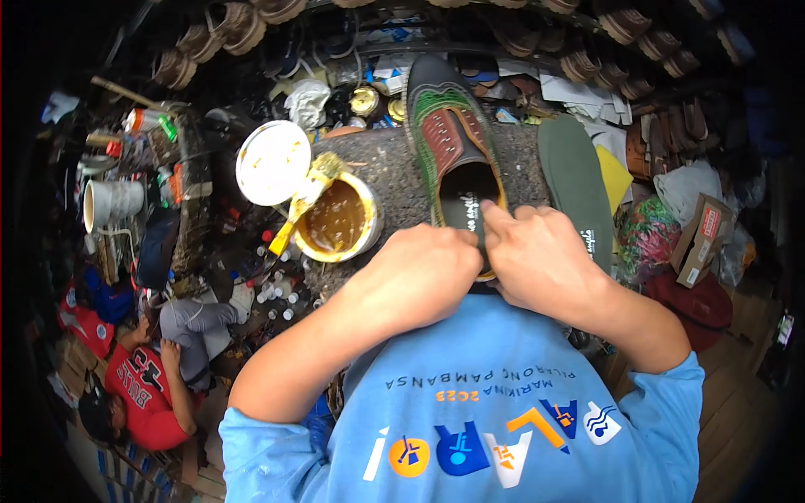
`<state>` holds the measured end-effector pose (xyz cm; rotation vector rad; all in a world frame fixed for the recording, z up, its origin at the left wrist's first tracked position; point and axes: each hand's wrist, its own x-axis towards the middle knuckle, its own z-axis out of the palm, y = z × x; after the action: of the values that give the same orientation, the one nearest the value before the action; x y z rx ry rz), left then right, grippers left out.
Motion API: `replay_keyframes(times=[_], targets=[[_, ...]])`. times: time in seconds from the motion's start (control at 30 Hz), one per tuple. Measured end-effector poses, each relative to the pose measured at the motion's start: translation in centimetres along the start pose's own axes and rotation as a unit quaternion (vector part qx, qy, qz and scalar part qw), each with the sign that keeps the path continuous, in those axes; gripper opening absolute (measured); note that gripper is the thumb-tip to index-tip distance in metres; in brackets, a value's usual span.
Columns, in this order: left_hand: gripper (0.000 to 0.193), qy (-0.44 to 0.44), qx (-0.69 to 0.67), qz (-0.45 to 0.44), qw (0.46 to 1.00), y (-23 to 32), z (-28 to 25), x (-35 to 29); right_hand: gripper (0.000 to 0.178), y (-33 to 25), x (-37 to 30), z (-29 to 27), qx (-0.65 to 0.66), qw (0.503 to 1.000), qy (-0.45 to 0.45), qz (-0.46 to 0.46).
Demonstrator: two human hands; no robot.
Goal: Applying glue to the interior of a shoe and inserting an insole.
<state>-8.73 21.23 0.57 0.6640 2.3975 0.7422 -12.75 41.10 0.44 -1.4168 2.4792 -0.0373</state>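
Green insole (458,215) lines the oxford-style shoe (443,138); my left hand (438,270) and right hand (541,253) curl at its heel, fingers bunched. Whether clamped, I cannot tell.

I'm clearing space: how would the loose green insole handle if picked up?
The green insole looks thin, so it would probably bend. Having little visible bulk, it's likely light. Lying flat beside the shoe, it seems unlikely to roll.

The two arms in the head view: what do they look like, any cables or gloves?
They are a person's bare forearms, with no cables visible. The left hand and right hand are ungloved, and no watch or bracelet shows. Short light-blue cloth sleeves end near the elbows, part of a matching T-shirt printed in orange, white and dark blue.
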Motion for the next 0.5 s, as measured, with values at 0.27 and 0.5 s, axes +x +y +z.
replay_keyframes(times=[0.27,0.5], targets=[[0.011,0.137,0.155,0.071,0.976,1.2,-5.0,-0.7,0.02,-1.0,-0.5,-1.6,0.19,0.981,-0.025,0.028],[0.022,-0.186,0.177,-0.032,0.966,2.3,-4.2,6.1,0.017,-1.3,-0.4,-0.3,0.156,0.985,-0.051,0.044]])
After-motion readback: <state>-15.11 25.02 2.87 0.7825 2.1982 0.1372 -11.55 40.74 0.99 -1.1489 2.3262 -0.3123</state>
